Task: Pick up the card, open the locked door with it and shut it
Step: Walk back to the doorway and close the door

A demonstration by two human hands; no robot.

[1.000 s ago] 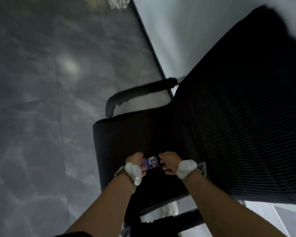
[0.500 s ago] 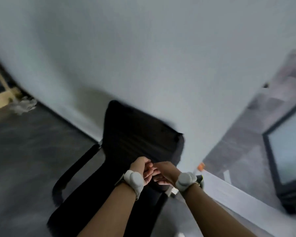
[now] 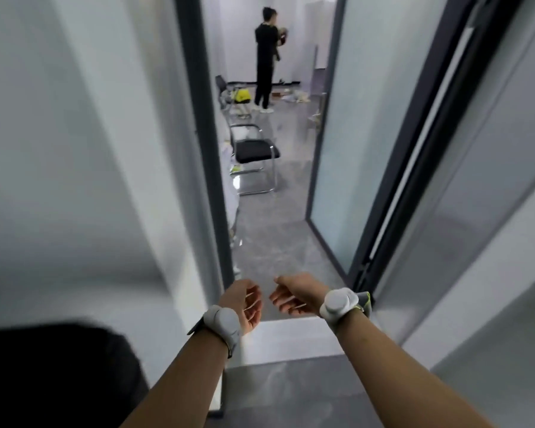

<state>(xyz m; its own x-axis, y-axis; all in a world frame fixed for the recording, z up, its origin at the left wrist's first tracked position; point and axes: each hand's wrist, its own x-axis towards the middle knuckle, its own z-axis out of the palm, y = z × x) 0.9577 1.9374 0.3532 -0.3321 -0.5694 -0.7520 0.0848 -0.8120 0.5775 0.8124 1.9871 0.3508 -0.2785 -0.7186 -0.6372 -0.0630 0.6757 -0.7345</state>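
Note:
My left hand (image 3: 244,305) and my right hand (image 3: 294,293) are held up in front of me, a small gap apart, palms turned toward each other and fingers loosely curled. Both are blurred. No card shows in either hand, and I cannot tell whether one is hidden inside the curled fingers. Each wrist wears a grey band. Straight ahead is a doorway with a dark frame (image 3: 203,149). A frosted glass door panel (image 3: 331,134) stands swung open on its right side.
A dark-framed glass partition (image 3: 430,143) runs along the right and a white wall (image 3: 74,149) along the left. The black chair (image 3: 53,372) sits at bottom left. Beyond the doorway are a metal-legged chair (image 3: 255,151), floor clutter, and a person in black (image 3: 264,57).
The view swung up from the black chair to the doorway. My hands held the card together over the seat a second ago; now they are apart and the card is out of sight.

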